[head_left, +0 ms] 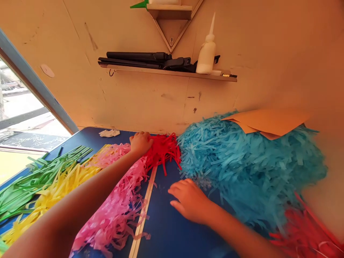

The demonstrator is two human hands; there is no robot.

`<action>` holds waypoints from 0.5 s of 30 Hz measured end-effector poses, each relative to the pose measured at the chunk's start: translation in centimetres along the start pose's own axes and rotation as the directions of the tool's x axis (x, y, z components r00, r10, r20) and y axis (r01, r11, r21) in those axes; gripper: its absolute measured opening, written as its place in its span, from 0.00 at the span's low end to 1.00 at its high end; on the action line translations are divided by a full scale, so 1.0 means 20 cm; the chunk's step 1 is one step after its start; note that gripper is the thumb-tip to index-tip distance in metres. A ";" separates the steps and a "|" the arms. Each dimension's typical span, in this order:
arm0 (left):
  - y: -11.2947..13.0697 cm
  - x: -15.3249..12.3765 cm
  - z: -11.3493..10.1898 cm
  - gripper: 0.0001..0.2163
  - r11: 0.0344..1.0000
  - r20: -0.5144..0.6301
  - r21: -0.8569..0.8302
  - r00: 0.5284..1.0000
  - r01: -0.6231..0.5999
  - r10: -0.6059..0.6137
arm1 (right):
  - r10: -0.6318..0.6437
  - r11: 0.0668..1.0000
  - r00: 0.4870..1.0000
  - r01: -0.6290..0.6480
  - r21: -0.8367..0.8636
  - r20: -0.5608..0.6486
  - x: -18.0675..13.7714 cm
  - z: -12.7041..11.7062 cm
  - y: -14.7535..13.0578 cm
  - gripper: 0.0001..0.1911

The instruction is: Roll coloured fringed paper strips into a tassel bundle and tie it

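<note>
- Nearest the camera in my head view, the bare left forearm (99,190) slants up from the lower left, hiding part of the pink strips (115,215) and yellow strips (53,190) beneath it.
- The left hand (141,143) lies over the near end of the red strips (168,150), at the back of the blue table (172,236). Its fingers curl down; I cannot tell whether they pinch anything. It seems placed there to gather or steady the strips.
- The right hand (189,200) hovers over or rests on the table, I cannot tell which. Its fingers sit close together, slightly bent, thumb apart, with nothing visible in them; perhaps it is left free.
- Green strips (16,193) lie at far left; the colours seem laid in rows to keep them apart.
- A big blue heap (228,161) crowds the right side, orange sheets (268,120) on top, more red strips (311,233) blurred below.
- Above, a narrow wall shelf (172,73) holds black tools (139,57) and a nozzle bottle (206,53), clear of both hands.
</note>
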State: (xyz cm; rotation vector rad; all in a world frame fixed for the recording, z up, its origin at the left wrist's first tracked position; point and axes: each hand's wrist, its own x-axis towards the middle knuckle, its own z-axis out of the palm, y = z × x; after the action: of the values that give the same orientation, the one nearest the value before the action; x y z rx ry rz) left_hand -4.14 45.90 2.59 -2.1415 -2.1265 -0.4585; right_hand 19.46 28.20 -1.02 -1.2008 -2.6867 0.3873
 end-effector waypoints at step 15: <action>-0.08 0.13 -0.42 0.10 0.989 -0.288 -0.094 0.948 0.116 -0.139 | 0.120 0.982 0.993 -0.120 -0.146 -0.005 0.81 0.12 0.14 0.32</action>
State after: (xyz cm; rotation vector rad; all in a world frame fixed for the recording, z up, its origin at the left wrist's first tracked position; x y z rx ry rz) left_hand -7.10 46.23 11.05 -1.8373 -2.1124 -0.8262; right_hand 10.04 41.69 -3.33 -1.4082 -2.6940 0.2115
